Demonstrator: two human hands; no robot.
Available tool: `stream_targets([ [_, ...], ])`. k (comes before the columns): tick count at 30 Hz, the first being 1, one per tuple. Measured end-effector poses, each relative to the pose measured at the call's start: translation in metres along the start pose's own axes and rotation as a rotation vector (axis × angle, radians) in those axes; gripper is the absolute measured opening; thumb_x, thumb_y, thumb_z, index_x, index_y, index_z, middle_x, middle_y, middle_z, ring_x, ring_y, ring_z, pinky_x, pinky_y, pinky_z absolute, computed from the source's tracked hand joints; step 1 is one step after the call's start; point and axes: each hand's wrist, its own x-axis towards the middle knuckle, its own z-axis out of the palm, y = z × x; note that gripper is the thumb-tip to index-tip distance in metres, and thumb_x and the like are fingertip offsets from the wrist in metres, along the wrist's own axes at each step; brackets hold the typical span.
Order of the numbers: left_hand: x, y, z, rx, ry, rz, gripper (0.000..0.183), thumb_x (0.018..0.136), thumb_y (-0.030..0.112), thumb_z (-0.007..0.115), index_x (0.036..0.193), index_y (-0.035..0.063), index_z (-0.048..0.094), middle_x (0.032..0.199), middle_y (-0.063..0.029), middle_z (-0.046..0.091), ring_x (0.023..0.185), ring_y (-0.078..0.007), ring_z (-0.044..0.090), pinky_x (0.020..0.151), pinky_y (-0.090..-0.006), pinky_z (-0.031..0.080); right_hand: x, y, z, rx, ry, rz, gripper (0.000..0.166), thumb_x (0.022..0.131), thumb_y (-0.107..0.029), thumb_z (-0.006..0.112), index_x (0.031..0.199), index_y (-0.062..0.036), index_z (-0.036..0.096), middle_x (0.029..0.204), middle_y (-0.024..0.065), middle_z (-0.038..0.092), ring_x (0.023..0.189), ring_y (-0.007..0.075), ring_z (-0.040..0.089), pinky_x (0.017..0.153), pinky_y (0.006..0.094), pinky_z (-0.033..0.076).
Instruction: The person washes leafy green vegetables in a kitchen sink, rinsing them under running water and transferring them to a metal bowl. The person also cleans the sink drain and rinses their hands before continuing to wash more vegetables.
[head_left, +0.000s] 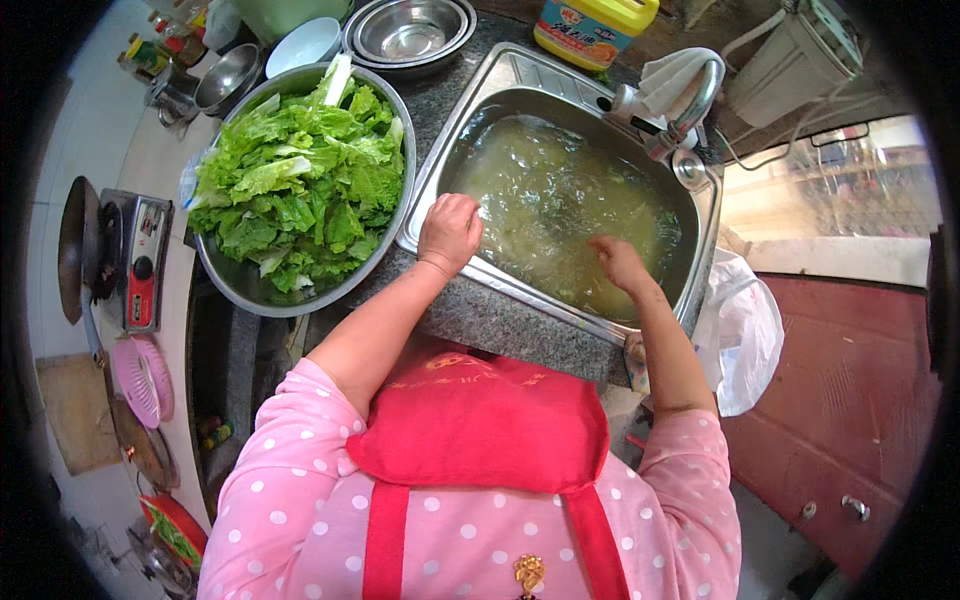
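Cloudy greenish water (547, 202) fills the stainless steel sink (510, 71), with small green bits in it and ripples on its surface. My left hand (452, 232), its fingers curled in, is at the sink's left front edge; nothing shows in it. Low over the water at the right is my right hand (619, 262), fingers pointing left and slightly blurred, with no object visible in them. Whether its fingertips touch the water I cannot tell. To the left, a large metal basin (300, 300) holds a heap of leafy green lettuce-like vegetables (300, 180).
A curved faucet (701, 97) with a white cloth (671, 79) rises behind the sink. Beyond the rim stands a yellow detergent jug (592, 30). Nested metal bowls (409, 34) are behind the basin. A white plastic bag (739, 330) hangs at right; a stove (142, 262) stands far left.
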Motion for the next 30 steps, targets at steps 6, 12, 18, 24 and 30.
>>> stream_targets([
  [6, 0.002, 0.001, 0.0, 0.041, -0.099, 0.013, 0.01, 0.075, 0.01, 0.06, 0.083, 0.0054, 0.059, 0.085, -0.0118, 0.059, 0.085, -0.032, 0.055, 0.076, -0.0423, 0.044, -0.056, 0.003, 0.008, -0.003, -0.269, 0.207, 0.033, 0.086, -0.024, 0.052, 0.112, -0.0049, 0.061, 0.107, 0.0212, 0.062, 0.099, 0.037, 0.059, 0.087, 0.04, 0.046],
  [12, 0.001, -0.002, 0.003, 0.142, -0.215, 0.025, 0.006, 0.073, 0.012, 0.06, 0.077, 0.0071, 0.061, 0.083, -0.0089, 0.059, 0.087, -0.028, 0.054, 0.078, -0.0399, 0.043, -0.081, -0.014, 0.042, 0.054, -0.029, 0.457, 0.035, 0.09, -0.03, 0.049, 0.112, -0.0043, 0.061, 0.105, 0.0184, 0.064, 0.098, 0.0334, 0.06, 0.087, 0.0375, 0.045],
  [18, -0.002, -0.005, 0.002, 0.071, -0.186, 0.041, 0.008, 0.075, 0.009, 0.058, 0.081, 0.0037, 0.061, 0.086, -0.0128, 0.06, 0.086, -0.032, 0.055, 0.079, -0.042, 0.044, -0.086, -0.05, 0.03, -0.05, 0.14, 0.55, 0.032, 0.088, -0.032, 0.048, 0.107, -0.0121, 0.065, 0.101, 0.0168, 0.064, 0.097, 0.0343, 0.06, 0.085, 0.0411, 0.047],
  [24, -0.003, -0.004, 0.004, 0.062, -0.142, 0.05, 0.009, 0.075, 0.009, 0.058, 0.082, 0.0035, 0.061, 0.088, -0.0123, 0.06, 0.089, -0.0315, 0.055, 0.081, -0.0401, 0.045, -0.086, -0.051, 0.029, -0.029, 0.168, 0.55, 0.03, 0.087, -0.031, 0.05, 0.104, -0.012, 0.066, 0.1, 0.0158, 0.065, 0.094, 0.034, 0.061, 0.083, 0.0419, 0.048],
  [30, -0.004, -0.005, 0.007, 0.098, -0.087, 0.056, 0.007, 0.074, 0.008, 0.06, 0.08, 0.0048, 0.06, 0.086, -0.0116, 0.059, 0.087, -0.0305, 0.055, 0.078, -0.0394, 0.046, -0.093, -0.046, 0.022, 0.317, 0.125, 0.366, 0.03, 0.085, -0.031, 0.058, 0.098, -0.0042, 0.064, 0.086, 0.0145, 0.065, 0.08, 0.0318, 0.062, 0.073, 0.0398, 0.048],
])
